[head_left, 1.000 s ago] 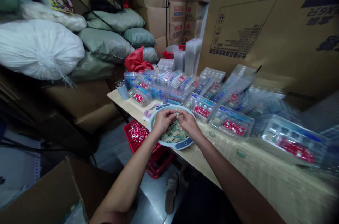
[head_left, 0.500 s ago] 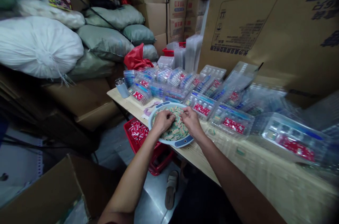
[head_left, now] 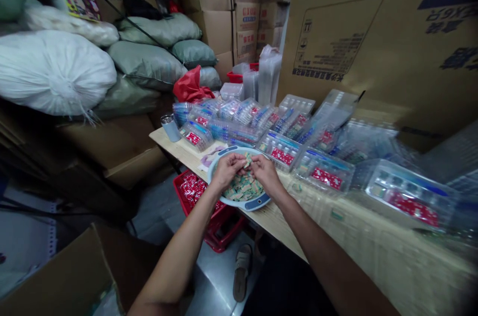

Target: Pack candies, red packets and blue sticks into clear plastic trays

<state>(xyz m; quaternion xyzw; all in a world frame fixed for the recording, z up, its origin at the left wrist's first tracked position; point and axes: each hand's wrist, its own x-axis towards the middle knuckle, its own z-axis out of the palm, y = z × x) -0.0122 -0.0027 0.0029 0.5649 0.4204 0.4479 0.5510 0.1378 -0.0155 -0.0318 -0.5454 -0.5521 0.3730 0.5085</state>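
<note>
A light blue basin (head_left: pixel 239 202) on the table holds a heap of small flat green-and-tan pieces (head_left: pixel 244 187). Above the heap, my left hand (head_left: pixel 227 171) pinches a few of these pieces at its fingertips. Close beside it, the fingers of my right hand (head_left: pixel 266 172) are closed on the same small cluster (head_left: pixel 247 159), so the two hands nearly meet. Which piece each hand grips is too small to tell. Just behind the basin lies a clear plastic tray pack (head_left: pixel 280 149) with a red dotted insert and a blue strip.
Several similar clear packs (head_left: pixel 325 172) cover the back and right of the wooden table (head_left: pixel 286 229). A grey-blue tumbler (head_left: pixel 171 128) stands at the left corner. A red basket (head_left: pixel 180 194) of red dotted packets sits below the edge. Stuffed sacks (head_left: pixel 147 64) and cartons (head_left: pixel 212 32) are stacked behind.
My hands have come closer together and lifted a little off the heap. A small cluster of green-and-tan pieces now shows between their fingertips. The view has shifted slightly.
</note>
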